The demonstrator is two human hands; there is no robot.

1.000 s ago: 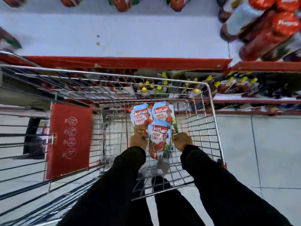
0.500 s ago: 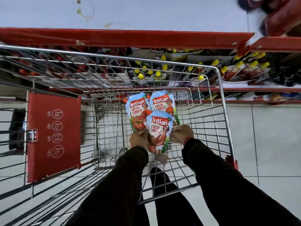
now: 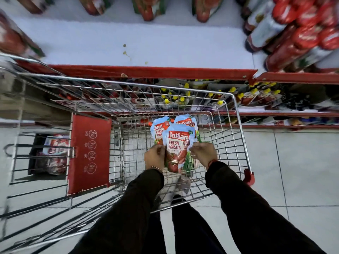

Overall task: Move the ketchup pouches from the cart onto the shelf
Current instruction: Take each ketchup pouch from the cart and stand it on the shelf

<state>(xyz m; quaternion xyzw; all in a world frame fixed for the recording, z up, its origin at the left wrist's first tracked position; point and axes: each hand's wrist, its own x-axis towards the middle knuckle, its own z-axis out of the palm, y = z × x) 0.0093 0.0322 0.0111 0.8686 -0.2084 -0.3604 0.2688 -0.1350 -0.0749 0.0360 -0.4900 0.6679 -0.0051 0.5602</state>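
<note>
Three light-blue ketchup pouches point(image 3: 177, 143) with red "Fresh Tomato" labels are bunched together above the wire cart point(image 3: 236, 114). My left hand point(image 3: 155, 158) grips the bunch on its left side and my right hand point(image 3: 202, 153) grips it on the right. The front pouch overlaps the two behind it. Beyond the cart lies the white shelf point(image 3: 146, 44) with a red front edge, bare in its middle. The pouches are below the shelf's level, inside the cart's outline.
Red sauce bottles point(image 3: 297, 32) lie stacked at the shelf's right; more pouches stand along its back. A lower shelf holds yellow-capped packs point(image 3: 181, 99). The cart's red child-seat flap point(image 3: 89, 153) is at left, and a box of packs point(image 3: 53, 154) sits beyond it. Tiled floor lies right.
The view tilted up, showing more of the shelf. Both hands have drawn the three pouches closer together, with the front pouch now covering more of the other two.
</note>
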